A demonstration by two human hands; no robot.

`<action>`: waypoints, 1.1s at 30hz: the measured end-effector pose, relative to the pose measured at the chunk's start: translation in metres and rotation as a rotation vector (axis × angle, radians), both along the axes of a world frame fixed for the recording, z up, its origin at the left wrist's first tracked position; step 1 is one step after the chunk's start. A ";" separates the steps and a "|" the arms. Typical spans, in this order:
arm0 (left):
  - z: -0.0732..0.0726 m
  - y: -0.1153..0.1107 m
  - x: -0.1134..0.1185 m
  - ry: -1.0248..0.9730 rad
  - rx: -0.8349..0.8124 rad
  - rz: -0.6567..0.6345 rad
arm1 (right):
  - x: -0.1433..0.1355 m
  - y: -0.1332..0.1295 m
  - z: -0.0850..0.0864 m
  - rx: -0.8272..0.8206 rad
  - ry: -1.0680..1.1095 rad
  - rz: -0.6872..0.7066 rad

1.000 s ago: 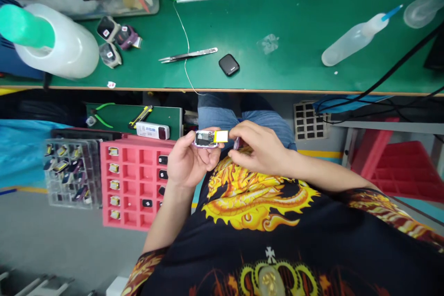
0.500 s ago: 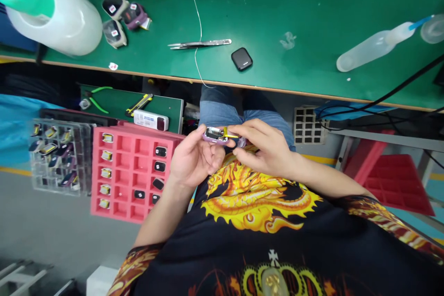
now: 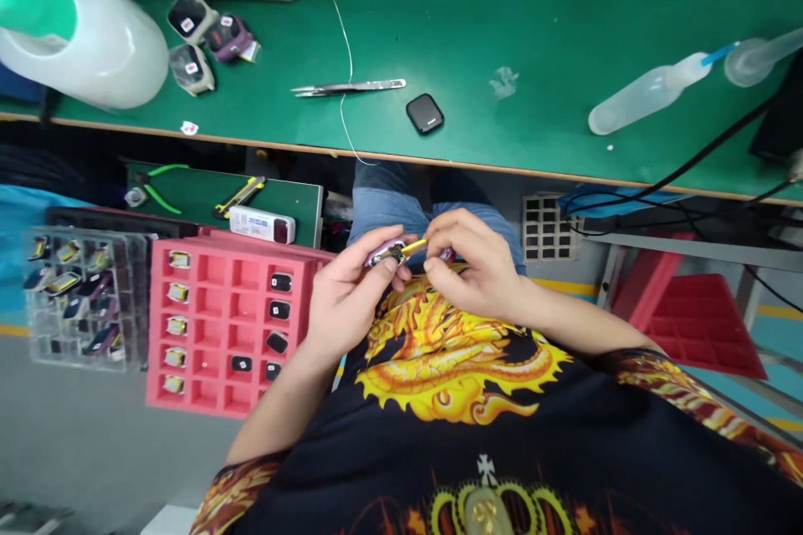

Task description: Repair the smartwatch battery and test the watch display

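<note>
Above my lap, my left hand [image 3: 348, 288] grips an opened purple smartwatch case [image 3: 380, 252] between thumb and fingers, with dark inner parts showing. A yellow strip [image 3: 414, 248] sticks out of the case towards my right hand [image 3: 470, 263]. My right hand's fingers are closed in a pinch at the strip's outer end; the fingertips hide the exact grip. A small purplish piece [image 3: 447, 255] shows between the right fingers and palm, mostly covered.
Tweezers [image 3: 348, 89] and a black square device [image 3: 425, 114] lie on the green bench [image 3: 502, 25]. Several watches [image 3: 191, 67] sit by a large white bottle [image 3: 119, 42]. Left of my lap are a pink compartment tray [image 3: 210, 343], a clear parts box [image 3: 75, 301], cutters [image 3: 156, 188] and a utility knife [image 3: 242, 196].
My left thumb has come over the smartwatch case, which is now tilted. The right fingers have drawn together near the yellow strip. The whole view has shifted slightly.
</note>
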State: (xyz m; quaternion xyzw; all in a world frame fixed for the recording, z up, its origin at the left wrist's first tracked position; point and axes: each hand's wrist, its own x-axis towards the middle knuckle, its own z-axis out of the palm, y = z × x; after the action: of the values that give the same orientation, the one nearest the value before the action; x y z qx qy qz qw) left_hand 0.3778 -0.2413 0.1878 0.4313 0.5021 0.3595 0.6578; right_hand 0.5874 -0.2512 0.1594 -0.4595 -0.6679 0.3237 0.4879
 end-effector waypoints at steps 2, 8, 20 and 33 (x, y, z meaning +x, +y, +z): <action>0.001 0.000 0.003 0.011 0.017 0.012 | 0.001 0.000 0.001 -0.018 0.023 -0.005; 0.004 -0.001 0.007 0.099 0.119 0.005 | 0.005 0.000 0.003 -0.050 0.056 0.018; 0.000 0.000 0.003 0.149 0.158 -0.006 | -0.002 -0.002 0.002 0.031 -0.048 -0.019; -0.015 0.012 0.002 -0.114 -0.118 0.085 | -0.005 0.000 0.004 -0.248 0.154 0.164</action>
State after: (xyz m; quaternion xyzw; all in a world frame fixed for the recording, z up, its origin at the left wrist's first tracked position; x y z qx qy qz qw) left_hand 0.3801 -0.2292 0.1726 0.3489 0.5019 0.3807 0.6939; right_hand 0.5824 -0.2514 0.1635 -0.4337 -0.6187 0.4767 0.4493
